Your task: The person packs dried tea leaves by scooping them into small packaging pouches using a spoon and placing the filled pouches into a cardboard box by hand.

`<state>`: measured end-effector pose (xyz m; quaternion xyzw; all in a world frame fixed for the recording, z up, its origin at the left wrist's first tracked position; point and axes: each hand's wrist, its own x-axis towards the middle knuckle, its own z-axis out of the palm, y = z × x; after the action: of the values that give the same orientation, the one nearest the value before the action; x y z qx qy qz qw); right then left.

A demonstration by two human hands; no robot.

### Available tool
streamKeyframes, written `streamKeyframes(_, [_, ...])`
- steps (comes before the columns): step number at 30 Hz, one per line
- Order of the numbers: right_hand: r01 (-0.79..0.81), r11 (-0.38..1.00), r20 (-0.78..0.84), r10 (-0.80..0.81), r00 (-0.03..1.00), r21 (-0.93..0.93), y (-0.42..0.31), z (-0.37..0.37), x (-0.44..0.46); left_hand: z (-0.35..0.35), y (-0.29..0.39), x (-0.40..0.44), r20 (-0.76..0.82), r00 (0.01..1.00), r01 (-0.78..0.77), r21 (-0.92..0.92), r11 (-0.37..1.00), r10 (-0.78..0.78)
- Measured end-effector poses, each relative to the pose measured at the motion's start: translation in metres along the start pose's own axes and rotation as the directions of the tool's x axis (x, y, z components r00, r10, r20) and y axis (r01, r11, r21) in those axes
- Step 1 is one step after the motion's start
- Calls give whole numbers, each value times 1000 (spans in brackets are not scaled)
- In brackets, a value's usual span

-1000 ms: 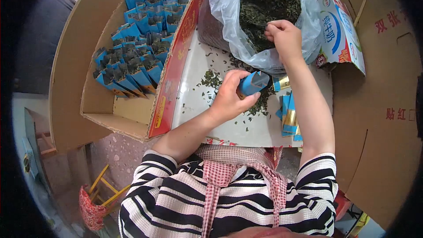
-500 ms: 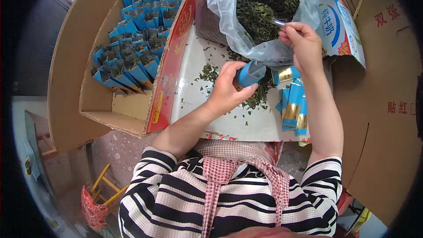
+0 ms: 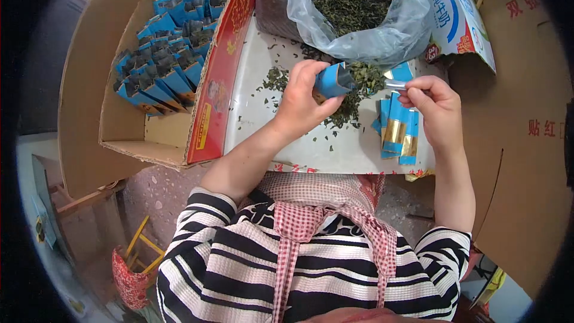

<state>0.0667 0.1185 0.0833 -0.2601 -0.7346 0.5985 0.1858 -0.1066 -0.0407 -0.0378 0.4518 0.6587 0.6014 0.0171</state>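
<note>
My left hand point(image 3: 301, 103) is wrapped round a small blue packet point(image 3: 329, 81), whose cut mouth tilts to the right. In my right hand point(image 3: 439, 110), the thumb and fingers pinch the shiny handle of a spoon point(image 3: 396, 85). A heap of green dried tea leaves point(image 3: 366, 76) sits at the spoon's far end, close to the packet's mouth; the spoon's bowl is hidden by leaves. Flat blue-and-gold packets point(image 3: 394, 131) lie stacked below my right hand. Behind both hands stands a clear plastic bag point(image 3: 397, 42) full of dark dried leaves point(image 3: 353, 0).
To the left, a cardboard box with a red side point(image 3: 216, 93) holds several rows of open blue packets point(image 3: 161, 78). Loose leaves point(image 3: 338, 119) are scattered over the white tabletop point(image 3: 293, 149). A milk carton box point(image 3: 460, 18) and large cardboard sheets point(image 3: 508, 143) stand on the right.
My right hand has come out of the bag, down towards me, bringing leaves on the spoon to the packet. My left hand has tipped the packet's mouth further to the right.
</note>
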Motion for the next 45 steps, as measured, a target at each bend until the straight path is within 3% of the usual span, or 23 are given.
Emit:
streamKeyframes(8, [-75, 983, 84, 90, 992, -168, -29, 4, 6, 0, 0, -4, 40, 996, -77, 23, 997, 76])
streamKeyframes(10, [-7, 938, 209, 85, 974, -347, -37, 5, 13, 1, 2, -5, 58, 993, -99, -7, 995, 99])
streamKeyframes(13, [33, 900, 261, 91, 961, -435, -44, 12, 24, 1, 8, -7, 85, 993, -84, -27, 996, 86])
streamKeyframes(17, [-44, 894, 249, 171, 953, -446, -48, 28, 35, 0, 9, -8, 120, 991, -44, -66, 997, 51])
streamKeyframes(19, [-240, 905, 142, 305, 942, -350, -47, 34, 40, -2, 8, -6, 129, 990, -42, -71, 997, 50])
streamKeyframes(24, [-350, 929, 116, 363, 924, -122, -43, 11, 53, -3, 10, -4, 115, 993, -12, -82, 997, 22])
streamKeyframes(28, [-287, 955, 120, 276, 954, 81, -45, -3, 64, -3, 6, -3, 112, 994, 2, -90, 996, 8])
streamKeyframes(30, [-128, 983, -141, 146, 979, 133, -41, 6, 75, -5, 9, -2, 151, 987, 75, -111, 991, -58])
streamKeyframes(32, [-75, 993, -169, 89, 982, 90, -24, 6, 93, -4, 9, -3, 151, 987, 77, -124, 989, -58])
streamKeyframes(34, [35, 935, -146, -92, 985, -353, -8, 10, 111, -3, 7, -3, 152, 987, 76, -135, 988, -55])
streamKeyframes(35, [39, 936, -146, -96, 985, -351, -2, 15, 119, -3, 6, -3, 146, 988, 60, -124, 991, -42])
streamKeyframes(37, [149, 697, -11, -219, 976, -701, 7, 30, 132, -4, 6, -2, 138, 990, 43, -109, 993, -27])
streamKeyframes(39, [131, 702, -13, -197, 980, -700, 13, 45, 140, -4, 9, -1, 141, 986, 107, -141, 984, -87])
streamKeyframes(42, [99, 745, -74, -196, 978, -660, 27, 65, 154, -4, 9, -1, 133, 989, 82, -122, 989, -66])
streamKeyframes(44, [43, 921, -169, -116, 979, -387, 34, 73, 163, -5, 11, 0, 132, 989, 78, -117, 990, -62])
streamKeyframes(45, [43, 922, -169, -117, 979, -385, 32, 78, 164, -5, 11, 1, 132, 990, 74, -112, 991, -59])
